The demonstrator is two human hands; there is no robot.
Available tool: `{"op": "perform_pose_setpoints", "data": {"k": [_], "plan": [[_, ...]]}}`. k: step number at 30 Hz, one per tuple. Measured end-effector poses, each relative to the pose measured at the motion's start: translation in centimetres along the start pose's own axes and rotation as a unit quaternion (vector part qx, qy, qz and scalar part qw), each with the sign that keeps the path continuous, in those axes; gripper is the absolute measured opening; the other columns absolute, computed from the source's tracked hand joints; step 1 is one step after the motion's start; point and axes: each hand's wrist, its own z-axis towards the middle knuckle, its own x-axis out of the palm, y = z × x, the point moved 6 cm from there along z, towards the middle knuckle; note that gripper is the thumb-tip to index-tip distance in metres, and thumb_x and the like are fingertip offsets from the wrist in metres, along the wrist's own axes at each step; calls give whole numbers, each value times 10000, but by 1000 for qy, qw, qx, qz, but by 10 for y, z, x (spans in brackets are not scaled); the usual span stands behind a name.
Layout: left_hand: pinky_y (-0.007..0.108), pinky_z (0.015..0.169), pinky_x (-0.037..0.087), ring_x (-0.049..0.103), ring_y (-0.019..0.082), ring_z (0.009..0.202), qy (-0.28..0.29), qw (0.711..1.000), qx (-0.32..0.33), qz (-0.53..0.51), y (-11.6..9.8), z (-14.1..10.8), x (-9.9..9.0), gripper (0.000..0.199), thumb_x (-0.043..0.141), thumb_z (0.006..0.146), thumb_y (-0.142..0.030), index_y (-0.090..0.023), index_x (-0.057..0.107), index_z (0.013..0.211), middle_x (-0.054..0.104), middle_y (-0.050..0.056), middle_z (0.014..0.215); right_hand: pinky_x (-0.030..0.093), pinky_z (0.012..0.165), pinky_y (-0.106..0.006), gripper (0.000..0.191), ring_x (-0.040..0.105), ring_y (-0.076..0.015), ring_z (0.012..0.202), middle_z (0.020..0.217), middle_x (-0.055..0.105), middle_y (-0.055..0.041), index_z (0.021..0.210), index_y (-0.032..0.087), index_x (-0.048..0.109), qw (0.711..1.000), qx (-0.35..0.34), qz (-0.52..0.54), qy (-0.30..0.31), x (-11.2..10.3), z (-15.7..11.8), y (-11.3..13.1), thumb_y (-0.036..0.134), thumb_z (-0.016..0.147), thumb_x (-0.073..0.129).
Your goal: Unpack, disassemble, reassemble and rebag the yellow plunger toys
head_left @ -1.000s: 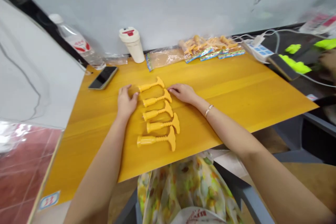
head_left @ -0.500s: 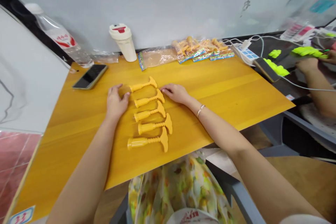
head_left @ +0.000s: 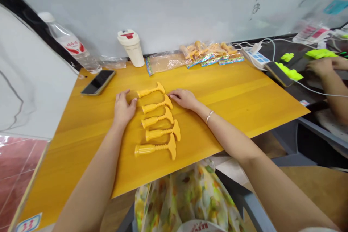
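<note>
The label (head_left: 29,223) on the bench (head_left: 231,94) reads "33". Left hand (head_left: 124,107) and right hand (head_left: 185,98) lie empty beside yellow hammers (head_left: 153,120), unmoved since earlier.

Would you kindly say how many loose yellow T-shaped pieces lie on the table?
5, in a column on the table, far to near: farthest piece, second piece, third piece, fourth piece, nearest piece. None appears hidden.

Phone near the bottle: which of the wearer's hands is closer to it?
Left. The left hand is to the lower right of the phone in the picture, not touching it; the right hand is farther right, past the yellow hammer-shaped pieces.
</note>
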Motion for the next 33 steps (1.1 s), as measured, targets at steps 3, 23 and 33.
{"op": "perform_pose_setpoints", "data": {"k": [3, 23, 33], "plan": [[496, 1216, 368, 548, 330, 1337, -1, 1000, -2, 1, -1, 0, -1, 450, 606, 859, -293, -148, 581, 1284, 594, 179, 1353, 485, 992, -296, 353, 666, -206, 1202, 1315, 730, -13, 1273, 250, 719, 1000, 0, 2, -1, 0, 0, 0, 333, 1065, 445], [553, 1200, 372, 558, 354, 1313, -10, 1000, 23, 7, 5, 1, 2, 473, 605, 850, -325, -138, 587, 1285, 610, 193, 1335, 489, 988, -320, 334, 674, -218, 1187, 1295, 738, -27, 1249, 258, 729, 1000, 0, 17, -7, 1, 0, -2, 325, 1058, 463], [540, 1175, 410, 574, 365, 1292, 7, 999, 29, 13, -2, 0, 3, 513, 564, 868, -347, -93, 580, 1313, 615, 227, 1325, 552, 892, -323, 368, 650, -187, 1002, 1218, 674, -128, 1304, 187, 674, 954, 25, 188, -230, -10, 36, -56, 205, 968, 525]]}}
